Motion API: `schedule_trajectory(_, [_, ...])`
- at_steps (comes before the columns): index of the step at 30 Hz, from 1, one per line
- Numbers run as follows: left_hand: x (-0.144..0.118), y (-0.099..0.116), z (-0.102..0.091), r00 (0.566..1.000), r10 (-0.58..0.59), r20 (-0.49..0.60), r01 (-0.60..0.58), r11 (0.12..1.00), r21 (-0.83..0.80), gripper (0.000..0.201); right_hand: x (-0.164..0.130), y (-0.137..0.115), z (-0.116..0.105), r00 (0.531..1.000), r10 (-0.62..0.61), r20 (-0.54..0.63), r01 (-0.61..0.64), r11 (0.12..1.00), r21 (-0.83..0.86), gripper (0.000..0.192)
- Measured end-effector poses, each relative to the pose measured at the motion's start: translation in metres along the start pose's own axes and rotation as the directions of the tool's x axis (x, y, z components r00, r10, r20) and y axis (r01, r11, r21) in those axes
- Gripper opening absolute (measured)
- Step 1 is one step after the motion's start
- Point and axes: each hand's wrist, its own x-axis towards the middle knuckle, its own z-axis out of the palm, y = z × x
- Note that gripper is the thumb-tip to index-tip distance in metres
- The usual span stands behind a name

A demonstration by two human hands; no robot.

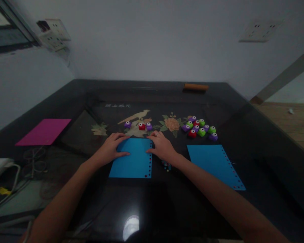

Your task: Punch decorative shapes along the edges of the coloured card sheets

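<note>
Two hands lie on one blue paper sheet (133,158) on the dark tabletop (167,202); the left hand (114,146) rests flat on the sheet's top left corner, its grip open and holding nothing; the right hand (162,145) presses the sheet's top right edge, fingers spread, grip open too; small holes run down the sheet's right side; three little punches (141,126), purple, red and purple, sit just behind the hands; a bunch of green, purple and red punches (199,128) sits to the right; a second blue sheet (214,165) lies beside the right arm; a pink sheet (44,131) lies far left; glasses (34,159) lie near it.
</note>
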Motion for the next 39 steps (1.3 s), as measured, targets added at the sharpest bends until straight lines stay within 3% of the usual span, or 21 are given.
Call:
schedule_trajectory(10, [0.000,0.001,0.000,1.000,0.010,-0.023,-0.009,1.000,0.020,0.063,-0.001,-0.001,0.000,0.999,0.015,-0.039,-0.013,0.999,0.053,0.047])
schedule_trajectory(18, [0.000,0.011,-0.005,0.999,0.001,-0.037,-0.001,1.000,0.012,0.062,-0.001,0.002,0.004,0.998,0.028,-0.053,-0.026,0.999,0.027,0.026])
schedule_trajectory(26, [0.000,0.012,-0.009,0.993,-0.029,-0.114,0.021,0.998,-0.066,0.056,0.003,0.005,0.007,0.998,0.029,-0.058,-0.024,0.996,0.085,0.020])
schedule_trajectory(29, [0.000,0.014,-0.014,0.973,-0.125,-0.194,0.087,0.977,-0.195,0.059,0.005,0.004,-0.001,0.997,0.055,-0.059,-0.041,0.976,0.212,0.021])
schedule_trajectory(31, [0.000,0.017,-0.019,0.941,-0.249,-0.230,0.152,0.917,-0.368,0.064,0.005,0.003,-0.008,0.996,0.087,-0.029,-0.072,0.937,0.341,0.022])
schedule_trajectory(34, [0.000,0.025,-0.026,0.891,-0.413,-0.186,0.203,0.731,-0.651,0.065,0.004,-0.001,-0.022,0.993,0.114,0.030,-0.112,0.833,0.542,0.024])
schedule_trajectory(39, [-0.005,0.033,-0.025,0.871,-0.474,0.125,0.348,0.417,-0.840,0.052,0.003,-0.003,-0.042,0.984,0.132,0.116,-0.174,0.655,0.735,0.018])
